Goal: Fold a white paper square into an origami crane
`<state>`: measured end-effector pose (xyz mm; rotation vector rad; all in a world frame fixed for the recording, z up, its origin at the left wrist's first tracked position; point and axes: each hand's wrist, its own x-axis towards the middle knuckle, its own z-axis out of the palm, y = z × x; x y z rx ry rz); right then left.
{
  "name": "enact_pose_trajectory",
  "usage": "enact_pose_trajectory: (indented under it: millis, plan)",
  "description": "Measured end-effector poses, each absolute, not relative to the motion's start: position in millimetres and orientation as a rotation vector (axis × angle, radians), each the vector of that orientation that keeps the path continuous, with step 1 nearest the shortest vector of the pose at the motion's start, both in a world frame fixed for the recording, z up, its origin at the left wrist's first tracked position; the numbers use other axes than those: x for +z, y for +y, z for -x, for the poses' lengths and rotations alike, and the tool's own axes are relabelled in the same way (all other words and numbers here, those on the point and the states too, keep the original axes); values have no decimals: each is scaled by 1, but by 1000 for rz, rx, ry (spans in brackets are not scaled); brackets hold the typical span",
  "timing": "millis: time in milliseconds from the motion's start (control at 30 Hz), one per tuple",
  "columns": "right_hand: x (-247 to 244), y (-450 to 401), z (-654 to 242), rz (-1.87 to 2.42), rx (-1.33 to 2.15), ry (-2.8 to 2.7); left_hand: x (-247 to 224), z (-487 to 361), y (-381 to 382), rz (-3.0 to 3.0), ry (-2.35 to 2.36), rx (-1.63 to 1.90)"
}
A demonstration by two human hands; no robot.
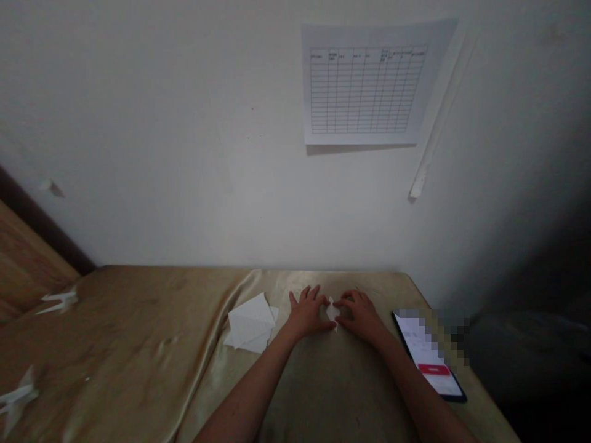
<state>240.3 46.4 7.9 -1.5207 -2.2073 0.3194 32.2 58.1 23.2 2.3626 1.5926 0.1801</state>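
Observation:
A small folded piece of white paper point(332, 312) stands between my two hands over the cloth-covered table. My left hand point(308, 314) pinches its left side with thumb and index finger, the other fingers spread away. On the opposite side, my right hand point(359, 314) grips the paper's right edge between thumb and forefinger. The exact folds are too small to make out. Left of my left hand lies a loose stack of white paper sheets point(252, 325), overlapping at different angles.
A phone point(428, 357) with a lit screen lies at the table's right edge. Folded white paper shapes point(60, 300) rest on the far left of the gold cloth point(138, 344). A printed table sheet point(364, 89) hangs on the wall behind.

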Motion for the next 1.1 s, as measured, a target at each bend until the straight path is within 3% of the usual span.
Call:
enact_pose_trajectory:
  millis: [667,1100]
  plan:
    - [5,46,-251,1486,450,-2243,24,-29,54,-2374,1527,163]
    - [-3,50,-243,1497,310,-2145,24,-27,57,-2368,1487,118]
